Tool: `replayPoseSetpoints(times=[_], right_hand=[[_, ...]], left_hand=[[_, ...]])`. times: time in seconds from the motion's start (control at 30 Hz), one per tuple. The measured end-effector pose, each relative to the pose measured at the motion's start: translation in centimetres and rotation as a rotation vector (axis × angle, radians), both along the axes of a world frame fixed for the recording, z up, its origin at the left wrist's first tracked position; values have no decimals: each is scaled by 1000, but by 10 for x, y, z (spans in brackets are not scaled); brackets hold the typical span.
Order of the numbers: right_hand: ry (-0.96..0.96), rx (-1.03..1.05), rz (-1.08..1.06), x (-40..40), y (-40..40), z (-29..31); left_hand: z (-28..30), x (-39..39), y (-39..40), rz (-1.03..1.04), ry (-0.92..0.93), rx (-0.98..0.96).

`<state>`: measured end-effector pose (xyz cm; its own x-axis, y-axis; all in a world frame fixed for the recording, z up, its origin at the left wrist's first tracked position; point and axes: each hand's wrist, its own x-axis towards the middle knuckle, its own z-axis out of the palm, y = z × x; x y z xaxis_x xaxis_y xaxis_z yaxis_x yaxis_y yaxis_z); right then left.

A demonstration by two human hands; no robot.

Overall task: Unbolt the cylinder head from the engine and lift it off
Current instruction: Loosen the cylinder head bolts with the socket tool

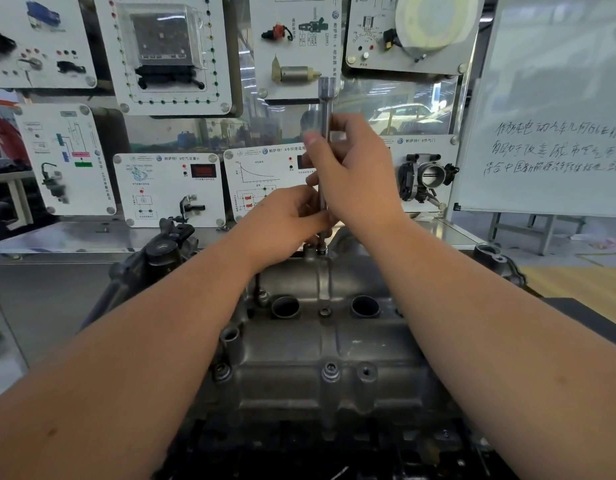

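The cylinder head (320, 341) is sitting on the engine (299, 445) in the near middle of the scene, and both arms are reaching over it to its far edge. A long socket wrench (325, 140) is standing upright on a bolt (322, 250) at that far edge. The right hand (355, 174) is curling its fingers around the upper part of the shaft. The left hand (286, 223) is pinching the shaft lower, just above the bolt. Behind the engine, training panels (168, 50) are hanging on the far wall, and a whiteboard (556, 98) is standing at the far right.
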<state>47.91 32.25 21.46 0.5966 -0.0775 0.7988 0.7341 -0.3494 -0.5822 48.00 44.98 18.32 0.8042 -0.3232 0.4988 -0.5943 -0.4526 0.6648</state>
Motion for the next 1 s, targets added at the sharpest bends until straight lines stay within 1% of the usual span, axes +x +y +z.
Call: replayPoseSetpoints(times=[0.17, 0.3, 0.43, 0.6, 0.7, 0.77, 0.9, 1.0], right_hand=[[-18, 50, 0, 1, -1, 0], [4, 27, -3, 1, -1, 2], [5, 3, 18, 0, 0, 1], [-34, 31, 8, 0, 0, -1], [7, 30, -8, 2, -1, 1], [24, 21, 1, 1, 0, 1], [-1, 15, 56, -1, 1, 1], [-29, 23, 34, -1, 1, -1]], left_hand=[[-1, -1, -1, 23, -3, 14], [-4, 5, 0, 21, 45, -21], [-1, 2, 1, 6, 3, -1], [-1, 2, -1, 8, -20, 13], [-5, 8, -1, 21, 11, -31], [-5, 8, 0, 17, 27, -23], [-2, 6, 1, 5, -15, 4], [0, 0, -1, -6, -22, 10]])
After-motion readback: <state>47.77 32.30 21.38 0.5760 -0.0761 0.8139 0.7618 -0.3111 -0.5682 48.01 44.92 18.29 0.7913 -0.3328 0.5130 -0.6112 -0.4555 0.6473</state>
